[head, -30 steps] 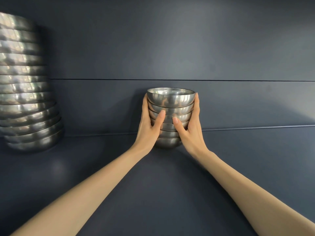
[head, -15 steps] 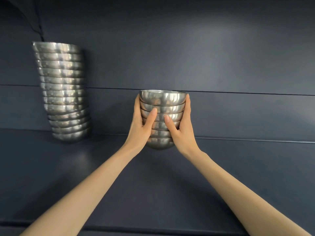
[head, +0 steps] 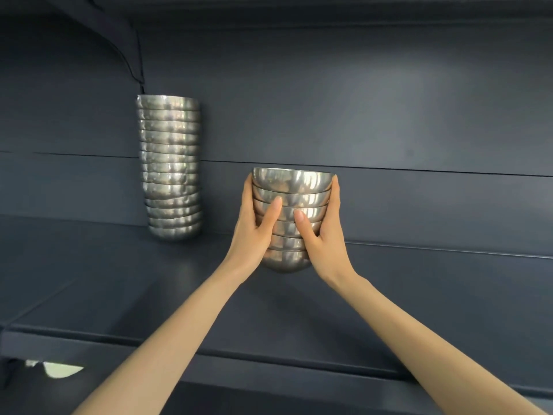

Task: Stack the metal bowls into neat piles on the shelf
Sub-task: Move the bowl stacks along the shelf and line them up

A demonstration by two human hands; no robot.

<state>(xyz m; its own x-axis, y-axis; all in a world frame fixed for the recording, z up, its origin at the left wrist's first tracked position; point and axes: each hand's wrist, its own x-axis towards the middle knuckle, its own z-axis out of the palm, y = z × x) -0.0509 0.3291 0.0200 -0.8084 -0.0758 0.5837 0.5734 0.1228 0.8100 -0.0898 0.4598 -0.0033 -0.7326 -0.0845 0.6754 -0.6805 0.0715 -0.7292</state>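
**Two-handed clasp on stack [head: 291,202]**

The left thumb [head: 273,214] and right thumb [head: 303,224] lie flat up the near face, tips toward 12 o'clock. The other fingers curl round the far sides. The left hand [head: 254,232] grips at 9 o'clock and the right hand [head: 324,238] at 3, with the stack between the palms. Cannot tell whether its base touches the shelf [head: 119,280]. A tall pile [head: 170,166] stands at 10 o'clock from the hands, well apart, near the back wall [head: 389,115].
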